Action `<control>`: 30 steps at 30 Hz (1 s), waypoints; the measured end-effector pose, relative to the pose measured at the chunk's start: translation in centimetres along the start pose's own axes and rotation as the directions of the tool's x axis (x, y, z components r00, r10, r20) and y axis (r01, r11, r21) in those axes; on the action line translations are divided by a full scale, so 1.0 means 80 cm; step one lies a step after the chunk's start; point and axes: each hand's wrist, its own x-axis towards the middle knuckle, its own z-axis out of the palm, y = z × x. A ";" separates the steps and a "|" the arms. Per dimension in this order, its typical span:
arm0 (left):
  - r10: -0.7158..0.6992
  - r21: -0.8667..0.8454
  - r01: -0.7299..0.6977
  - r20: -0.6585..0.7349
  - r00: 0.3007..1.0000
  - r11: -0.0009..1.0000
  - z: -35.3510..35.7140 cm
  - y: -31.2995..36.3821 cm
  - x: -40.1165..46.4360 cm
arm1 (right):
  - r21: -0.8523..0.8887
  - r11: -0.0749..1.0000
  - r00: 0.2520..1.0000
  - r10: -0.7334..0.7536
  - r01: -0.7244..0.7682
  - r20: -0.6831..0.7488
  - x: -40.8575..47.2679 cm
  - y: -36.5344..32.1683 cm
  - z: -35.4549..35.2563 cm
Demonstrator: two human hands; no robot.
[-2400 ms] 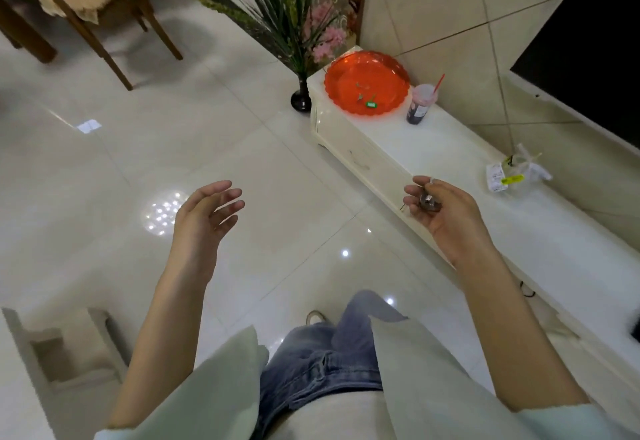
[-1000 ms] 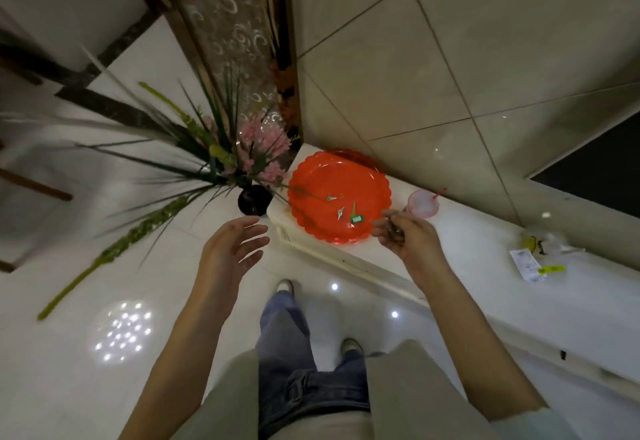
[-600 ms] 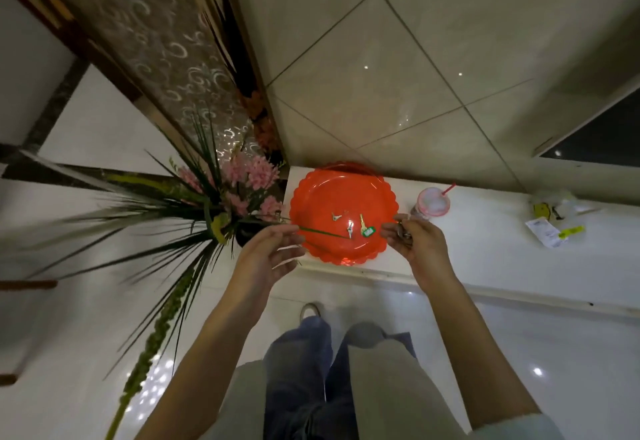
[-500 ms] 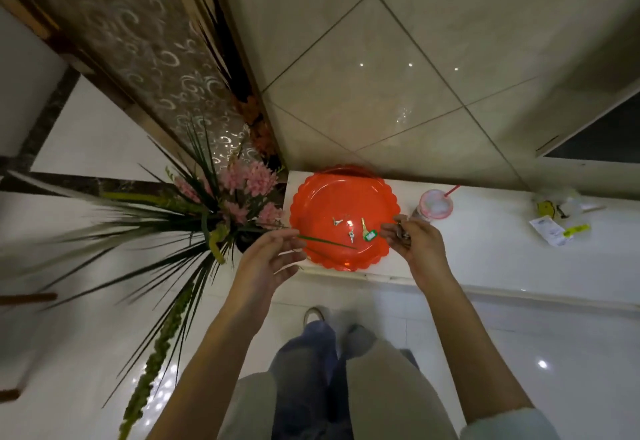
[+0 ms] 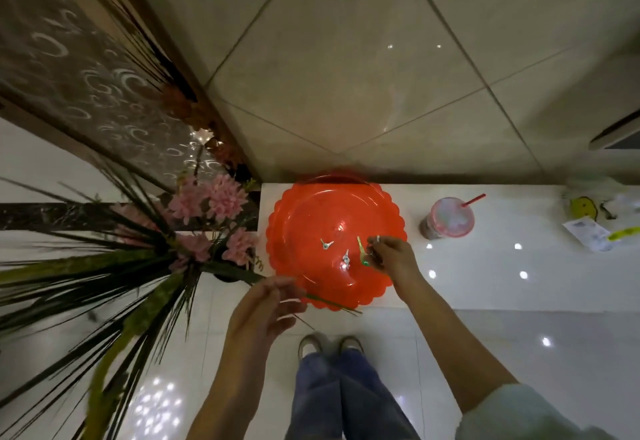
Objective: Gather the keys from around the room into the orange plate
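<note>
keys (image 5: pixel 375 255) pinched in right hand (image 5: pixel 391 258), left hand (image 5: pixel 263 308) loose

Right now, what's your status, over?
Right hand over orange plate, gripping keys. Left hand open. Three keys in plate. Plant leaf crosses rim.

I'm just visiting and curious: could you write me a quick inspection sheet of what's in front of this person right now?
Surface: white cabinet top against a tiled wall, glossy.
Job's things: orange plate at the cabinet's left end; three small keys lie in it, one with a green tag.
Clutter: lidded cup with a red straw right of the plate; plastic wrapper and paper slip further right.
Hands: right hand over the plate, fingers curled round something small and metallic; left hand open, blurred, by the plant leaves.
Cables: nothing seen.
Surroundings: plant with pink flowers in a dark vase left of the cabinet; shiny tiled floor.
</note>
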 end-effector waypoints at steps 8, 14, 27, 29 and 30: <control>-0.022 -0.085 0.020 -0.022 1.000 0.996 -0.001 -0.023 0.072 | -0.251 0.968 0.998 -0.023 0.010 -0.051 0.123 0.061 0.033; -0.063 -0.109 0.056 -0.061 0.996 0.992 -0.003 -0.039 0.105 | -0.378 0.922 0.994 -0.107 0.089 -0.028 0.174 0.074 0.061; -0.150 -0.141 0.141 -0.055 0.987 0.980 -0.012 -0.060 0.133 | -0.753 0.621 0.948 -0.317 0.219 0.015 0.185 0.115 0.111; -0.147 -0.126 0.139 -0.054 0.988 0.982 -0.014 -0.062 0.134 | -0.815 0.540 0.935 -0.356 0.212 0.008 0.183 0.115 0.112; -0.138 -0.123 0.132 -0.042 0.990 0.984 -0.016 -0.064 0.134 | -0.833 0.509 0.918 -0.397 0.217 -0.004 0.184 0.118 0.110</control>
